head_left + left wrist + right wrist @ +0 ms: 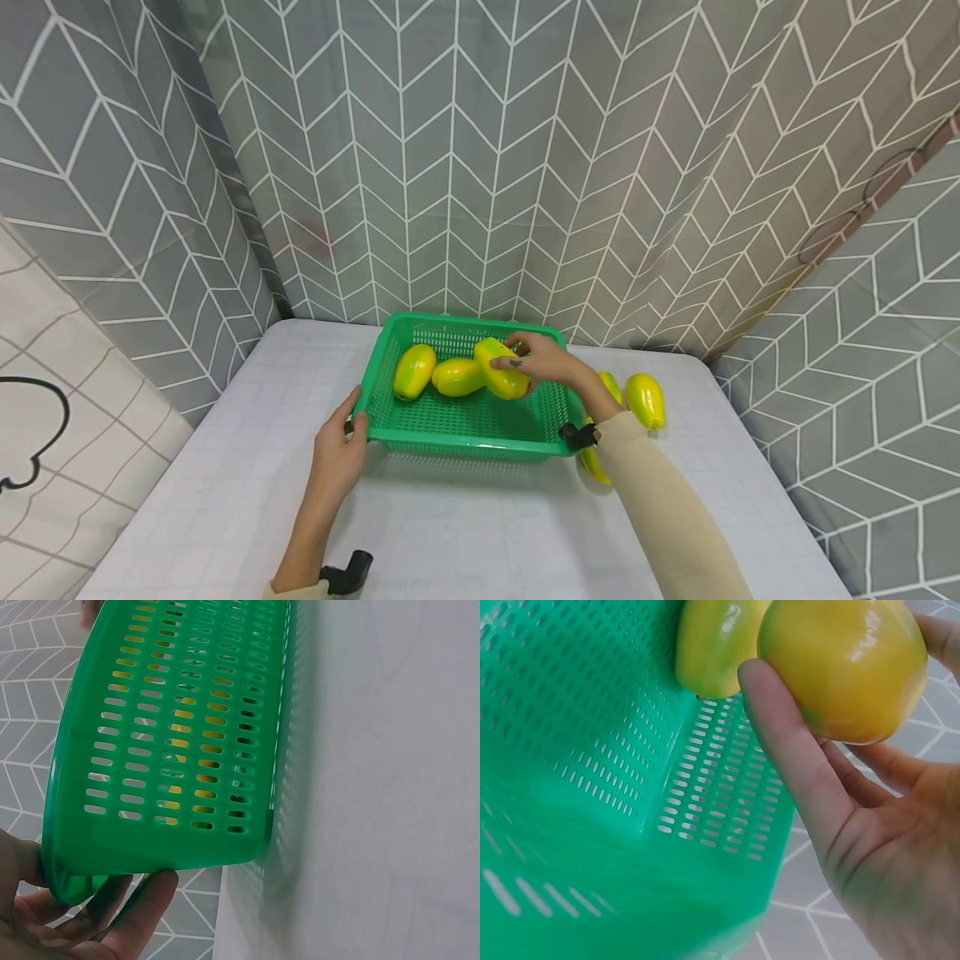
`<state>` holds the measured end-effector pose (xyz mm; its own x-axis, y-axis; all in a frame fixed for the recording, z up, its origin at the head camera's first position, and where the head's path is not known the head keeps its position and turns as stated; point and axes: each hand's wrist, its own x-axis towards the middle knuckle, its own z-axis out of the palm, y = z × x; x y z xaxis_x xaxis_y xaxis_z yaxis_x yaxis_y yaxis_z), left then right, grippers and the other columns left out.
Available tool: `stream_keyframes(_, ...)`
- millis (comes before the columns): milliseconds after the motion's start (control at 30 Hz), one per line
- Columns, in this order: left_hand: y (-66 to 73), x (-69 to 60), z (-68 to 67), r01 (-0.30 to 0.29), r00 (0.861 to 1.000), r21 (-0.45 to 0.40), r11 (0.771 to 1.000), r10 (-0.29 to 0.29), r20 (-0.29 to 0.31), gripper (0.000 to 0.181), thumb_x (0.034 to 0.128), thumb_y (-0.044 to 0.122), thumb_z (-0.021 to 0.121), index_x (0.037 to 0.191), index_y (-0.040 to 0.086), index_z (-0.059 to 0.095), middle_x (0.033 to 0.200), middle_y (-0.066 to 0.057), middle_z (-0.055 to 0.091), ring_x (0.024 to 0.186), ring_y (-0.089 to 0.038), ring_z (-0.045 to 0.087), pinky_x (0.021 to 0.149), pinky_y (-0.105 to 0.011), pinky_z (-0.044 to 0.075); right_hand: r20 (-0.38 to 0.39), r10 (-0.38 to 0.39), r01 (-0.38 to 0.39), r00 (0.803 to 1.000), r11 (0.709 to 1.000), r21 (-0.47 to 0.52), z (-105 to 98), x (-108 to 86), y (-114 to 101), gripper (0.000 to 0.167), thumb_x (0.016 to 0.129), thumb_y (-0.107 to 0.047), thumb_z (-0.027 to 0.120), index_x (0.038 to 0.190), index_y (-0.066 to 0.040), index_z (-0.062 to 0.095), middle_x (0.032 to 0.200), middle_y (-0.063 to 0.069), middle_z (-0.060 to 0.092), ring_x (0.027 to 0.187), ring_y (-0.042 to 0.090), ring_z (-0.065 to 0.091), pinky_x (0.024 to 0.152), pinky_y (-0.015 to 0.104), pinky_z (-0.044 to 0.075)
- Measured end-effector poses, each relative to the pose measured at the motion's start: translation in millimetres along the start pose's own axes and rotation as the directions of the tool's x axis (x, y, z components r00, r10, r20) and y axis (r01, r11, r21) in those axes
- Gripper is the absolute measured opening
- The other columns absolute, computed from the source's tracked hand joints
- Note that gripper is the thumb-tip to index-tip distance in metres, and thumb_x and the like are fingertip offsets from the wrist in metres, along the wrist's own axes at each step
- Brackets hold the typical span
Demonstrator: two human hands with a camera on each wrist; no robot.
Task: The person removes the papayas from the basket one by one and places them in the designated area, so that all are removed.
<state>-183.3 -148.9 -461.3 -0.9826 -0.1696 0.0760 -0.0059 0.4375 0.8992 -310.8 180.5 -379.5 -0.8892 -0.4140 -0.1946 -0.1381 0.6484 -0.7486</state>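
Note:
A green plastic basket with slotted walls stands on the table. Two yellow-green papayas lie inside it, one papaya at the left and another papaya beside it. My right hand holds a third papaya over the basket, thumb on one side and fingers on the other; the right wrist view shows this held papaya close up. At the basket's left end, my left hand grips the rim. In the left wrist view the fingers curl under that rim.
Right of the basket, a papaya lies on the white tabletop. More papayas there are partly hidden by my right forearm. A patterned grey curtain hangs behind the table's far edge.

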Motion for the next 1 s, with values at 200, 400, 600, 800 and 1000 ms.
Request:
stream_keyframes(200, 0.0, 0.1, 0.2, 0.002, 1.000, -0.002, 1.000, -0.002, 0.001, 0.054, 0.1131, 0.017, 0.039, 0.165, 0.005, 0.035, 0.169, -0.023, 0.039, 0.137, -0.046, 0.058, 0.099, -0.050, 0.060, -0.032, 0.001, 0.001, 0.999, 0.999, 0.038, -6.5, -11.0, 3.4, 0.067, 0.101, -0.046, 0.070, 0.148, -0.002, 0.051, 0.145, 0.030, 0.057, 0.099, 0.030, 0.075, 0.073, 0.050, 0.067)
stream_keyframes(400, -0.4, 0.2, 0.0, 0.008, 1.000, -0.002, 1.000, -0.008, 0.006, 0.054, 0.1133, 0.018, 0.039, 0.166, 0.006, 0.034, 0.169, -0.023, 0.039, 0.139, -0.046, 0.057, 0.102, -0.054, 0.059, -0.079, 0.050, -0.046, 0.996, 0.998, 0.044, -11.0, -20.6, 7.3, 0.072, 0.101, -0.049, 0.068, 0.152, -0.002, 0.046, 0.152, 0.031, 0.050, 0.089, 0.027, 0.076, 0.080, 0.056, 0.065)
stream_keyframes(600, -0.5, 0.5, 0.0, 0.012, 1.000, -0.001, 1.000, -0.012, 0.009, 0.054, 0.1133, 0.018, 0.039, 0.166, 0.007, 0.033, 0.170, -0.022, 0.038, 0.139, -0.046, 0.057, 0.102, -0.054, 0.059, -0.121, 0.083, -0.072, 0.989, 0.993, 0.093, -14.4, -30.7, 12.2, 0.072, 0.102, -0.051, 0.067, 0.152, -0.004, 0.046, 0.152, 0.029, 0.053, 0.080, 0.024, 0.076, 0.083, 0.058, 0.064)
stream_keyframes(800, -0.2, 0.5, 0.0, 0.013, 1.000, -0.002, 1.000, -0.013, 0.010, 0.054, 0.1134, 0.018, 0.039, 0.166, 0.007, 0.033, 0.170, -0.022, 0.038, 0.139, -0.046, 0.057, 0.101, -0.054, 0.059, -0.153, 0.102, -0.080, 0.983, 0.986, 0.145, -18.3, -41.9, 16.5, 0.075, 0.102, -0.050, 0.068, 0.153, -0.001, 0.044, 0.153, 0.031, 0.051, 0.080, 0.024, 0.077, 0.083, 0.056, 0.064)
stream_keyframes(1000, -0.6, 0.4, 0.1, 0.013, 1.000, -0.001, 1.000, -0.013, 0.010, 0.054, 0.1135, 0.018, 0.039, 0.166, 0.007, 0.033, 0.170, -0.023, 0.038, 0.139, -0.047, 0.057, 0.102, -0.055, 0.059, -0.182, 0.103, -0.074, 0.978, 0.984, 0.162, -21.3, -52.6, 18.4, 0.074, 0.103, -0.046, 0.067, 0.153, 0.003, 0.043, 0.153, 0.035, 0.049, 0.092, 0.028, 0.077, 0.080, 0.052, 0.066)
